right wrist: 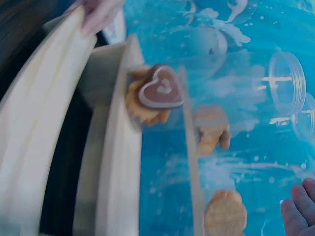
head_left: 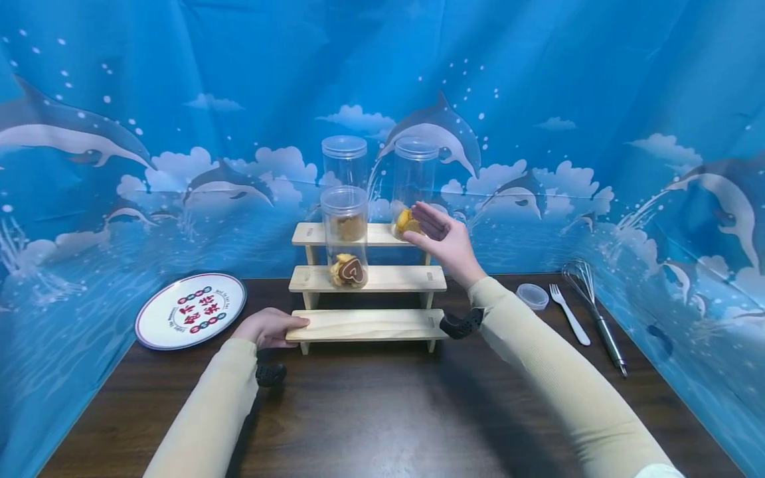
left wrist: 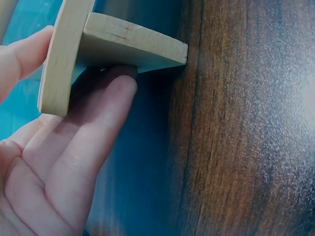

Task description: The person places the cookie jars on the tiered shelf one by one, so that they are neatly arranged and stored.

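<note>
My left hand (head_left: 270, 328) grips the left end of the lowest board on a three-tier wooden stand (head_left: 367, 324). In the left wrist view, its thumb lies on the board and its fingers (left wrist: 106, 118) reach underneath, by the support leg. My right hand (head_left: 447, 244), fingers straight and thumb apart, is beside a clear lidded jar (head_left: 416, 176) of cookies on the top tier's right. Another jar (head_left: 344, 158) stands on the top tier's left, partly behind a jar (head_left: 345, 226) on the middle tier. That front jar holds a brown heart-shaped cookie (right wrist: 161, 87) among paler ones.
A white plate (head_left: 157, 320) with red lettering lies left of the stand. On the right of the dark wooden table (head_left: 382, 418) are a clear round lid (head_left: 532, 296), a white-handled fork (head_left: 570, 317) and a whisk (head_left: 605, 332). A blue dolphin curtain (head_left: 287, 79) surrounds the table.
</note>
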The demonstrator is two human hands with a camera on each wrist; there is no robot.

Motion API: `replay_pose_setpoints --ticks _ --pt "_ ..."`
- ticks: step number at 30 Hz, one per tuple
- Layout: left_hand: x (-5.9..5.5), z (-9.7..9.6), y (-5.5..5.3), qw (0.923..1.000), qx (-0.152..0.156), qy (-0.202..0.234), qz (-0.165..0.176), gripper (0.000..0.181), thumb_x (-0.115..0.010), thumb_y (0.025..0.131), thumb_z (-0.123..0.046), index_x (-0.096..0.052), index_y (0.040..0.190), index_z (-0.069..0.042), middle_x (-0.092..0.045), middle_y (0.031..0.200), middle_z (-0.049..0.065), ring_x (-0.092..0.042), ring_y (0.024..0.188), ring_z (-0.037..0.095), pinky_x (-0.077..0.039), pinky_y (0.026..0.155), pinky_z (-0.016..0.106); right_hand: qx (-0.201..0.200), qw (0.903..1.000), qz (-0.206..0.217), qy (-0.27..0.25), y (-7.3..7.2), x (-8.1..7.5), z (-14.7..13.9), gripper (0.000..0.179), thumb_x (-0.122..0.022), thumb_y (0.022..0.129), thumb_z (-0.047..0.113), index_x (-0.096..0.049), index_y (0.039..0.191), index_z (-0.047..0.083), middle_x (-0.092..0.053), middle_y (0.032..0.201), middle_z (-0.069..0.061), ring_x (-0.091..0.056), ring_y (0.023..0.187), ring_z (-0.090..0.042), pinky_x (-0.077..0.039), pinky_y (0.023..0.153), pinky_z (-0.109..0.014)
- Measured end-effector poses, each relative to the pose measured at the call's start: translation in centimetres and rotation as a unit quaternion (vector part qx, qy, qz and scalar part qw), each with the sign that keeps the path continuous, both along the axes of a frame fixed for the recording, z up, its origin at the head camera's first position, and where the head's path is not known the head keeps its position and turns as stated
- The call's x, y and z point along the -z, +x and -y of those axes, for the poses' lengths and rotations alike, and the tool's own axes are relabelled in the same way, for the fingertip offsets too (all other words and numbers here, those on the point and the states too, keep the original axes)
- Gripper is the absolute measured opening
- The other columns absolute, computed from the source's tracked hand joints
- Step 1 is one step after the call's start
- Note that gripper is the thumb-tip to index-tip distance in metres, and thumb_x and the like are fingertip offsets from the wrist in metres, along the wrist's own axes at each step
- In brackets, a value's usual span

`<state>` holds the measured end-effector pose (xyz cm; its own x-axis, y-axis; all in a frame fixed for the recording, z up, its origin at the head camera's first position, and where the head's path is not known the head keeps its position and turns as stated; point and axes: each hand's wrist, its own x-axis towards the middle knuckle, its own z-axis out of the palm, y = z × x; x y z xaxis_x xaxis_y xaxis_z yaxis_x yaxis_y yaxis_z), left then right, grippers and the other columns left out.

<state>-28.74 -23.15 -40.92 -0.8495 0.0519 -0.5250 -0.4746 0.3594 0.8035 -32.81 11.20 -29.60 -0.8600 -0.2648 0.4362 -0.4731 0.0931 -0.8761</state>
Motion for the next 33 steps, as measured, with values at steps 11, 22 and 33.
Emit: replay_pose_setpoints --ticks 11,22,33 --pt "-0.1 0.0 0.1 0.9999 0.000 0.010 0.001 0.050 -0.066 0.087 -0.018 -0.050 0.120 0.017 -0.066 0.073 0.002 -0.065 0.071 0.011 -0.058 0.074 0.031 0.020 0.9990 0.010 0.038 1.7 1.8 -6.0 0.064 -0.071 0.086 0.027 -0.043 0.142 0.011 -0.049 0.141 -0.007 -0.046 0.130 -0.018 -0.041 0.105 -0.035" --pt "0.1 -0.2 -0.2 1.0000 0.001 0.008 -0.006 0.053 -0.066 0.087 -0.019 -0.049 0.122 0.017 -0.067 0.073 0.002 -0.065 0.071 0.011 -0.058 0.075 0.032 0.085 0.9925 0.023 0.084 3.0 3.6 -11.2 0.065 -0.069 0.088 0.027 -0.040 0.144 0.013 -0.045 0.145 -0.008 -0.042 0.133 -0.021 -0.041 0.103 -0.027" --pt "0.1 -0.3 -0.2 1.0000 0.004 -0.004 -0.003 0.053 -0.066 0.087 -0.020 -0.049 0.121 0.017 -0.066 0.075 0.003 -0.065 0.072 0.012 -0.058 0.076 0.034 0.127 0.9847 0.036 0.114 4.3 5.1 -14.9 0.063 -0.067 0.089 0.030 -0.040 0.145 0.015 -0.042 0.146 -0.008 -0.040 0.134 -0.027 -0.039 0.104 -0.040"
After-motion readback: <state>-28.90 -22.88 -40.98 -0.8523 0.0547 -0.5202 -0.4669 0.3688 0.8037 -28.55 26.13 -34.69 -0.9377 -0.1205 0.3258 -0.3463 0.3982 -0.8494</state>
